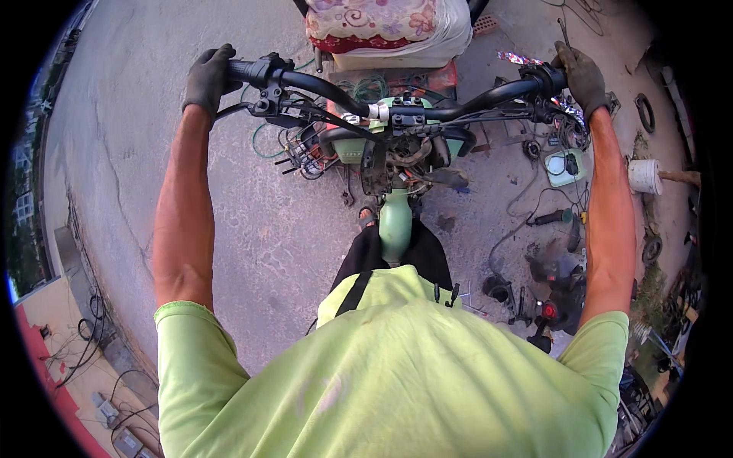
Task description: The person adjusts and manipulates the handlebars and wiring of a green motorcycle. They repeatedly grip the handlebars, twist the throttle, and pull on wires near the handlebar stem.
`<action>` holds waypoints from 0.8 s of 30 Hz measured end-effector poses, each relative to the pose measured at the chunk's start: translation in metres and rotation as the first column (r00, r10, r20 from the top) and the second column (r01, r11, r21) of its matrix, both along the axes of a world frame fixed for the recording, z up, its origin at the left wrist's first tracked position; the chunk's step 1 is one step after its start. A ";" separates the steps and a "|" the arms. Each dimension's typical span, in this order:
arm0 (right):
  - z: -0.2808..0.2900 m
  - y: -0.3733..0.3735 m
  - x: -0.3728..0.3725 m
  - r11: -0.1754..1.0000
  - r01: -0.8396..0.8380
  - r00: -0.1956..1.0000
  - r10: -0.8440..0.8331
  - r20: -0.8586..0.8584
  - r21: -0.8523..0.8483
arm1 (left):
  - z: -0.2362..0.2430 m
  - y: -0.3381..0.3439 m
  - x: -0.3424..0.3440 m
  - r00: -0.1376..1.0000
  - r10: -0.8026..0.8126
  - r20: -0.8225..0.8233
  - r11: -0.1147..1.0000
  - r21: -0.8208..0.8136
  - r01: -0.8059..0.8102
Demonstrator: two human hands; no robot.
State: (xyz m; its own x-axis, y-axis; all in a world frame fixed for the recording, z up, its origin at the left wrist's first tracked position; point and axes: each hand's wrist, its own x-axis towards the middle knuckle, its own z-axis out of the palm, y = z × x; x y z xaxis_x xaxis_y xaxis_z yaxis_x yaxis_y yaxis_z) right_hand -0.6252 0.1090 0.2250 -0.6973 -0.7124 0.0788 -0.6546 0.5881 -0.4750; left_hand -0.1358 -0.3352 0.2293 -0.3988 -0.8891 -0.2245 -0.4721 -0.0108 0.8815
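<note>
A black handlebar spans the view ahead of me, clamped in the middle above a green front fender. My left hand, in a dark glove, is closed around the outer end of the left grip. Below that grip a lever sticks out, clear of the fingers. On the other side my gloved right hand is wrapped round the right grip, which it mostly hides. Cables and exposed wiring hang around the steering head. Both arms are stretched forward.
A cushion with a flowered cover lies beyond the handlebar. Coiled wires and metal parts are on the ground at left. Tools and cables lie at right, near a green tray, a white bucket and a tyre.
</note>
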 end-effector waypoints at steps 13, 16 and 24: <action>0.011 -0.002 0.023 0.990 0.137 0.988 -0.135 -0.069 0.025 | 0.006 0.003 -0.012 0.982 0.176 0.068 0.984 -0.047 -0.173; 0.018 -0.005 0.029 0.989 0.145 0.988 -0.143 -0.066 0.028 | 0.001 0.001 -0.010 0.983 0.184 0.017 0.982 -0.038 -0.183; 0.013 -0.003 0.026 0.991 0.132 0.987 -0.133 -0.092 -0.019 | -0.003 -0.003 -0.010 0.989 0.149 -0.007 0.989 0.003 -0.149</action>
State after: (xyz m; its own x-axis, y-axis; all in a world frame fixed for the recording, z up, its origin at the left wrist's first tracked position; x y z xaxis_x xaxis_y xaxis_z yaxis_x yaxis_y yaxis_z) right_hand -0.5997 0.1063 0.2379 -0.7746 -0.6128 0.1565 -0.6131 0.6667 -0.4237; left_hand -0.1457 -0.3387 0.2259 -0.2638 -0.9380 -0.2248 -0.4588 -0.0830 0.8847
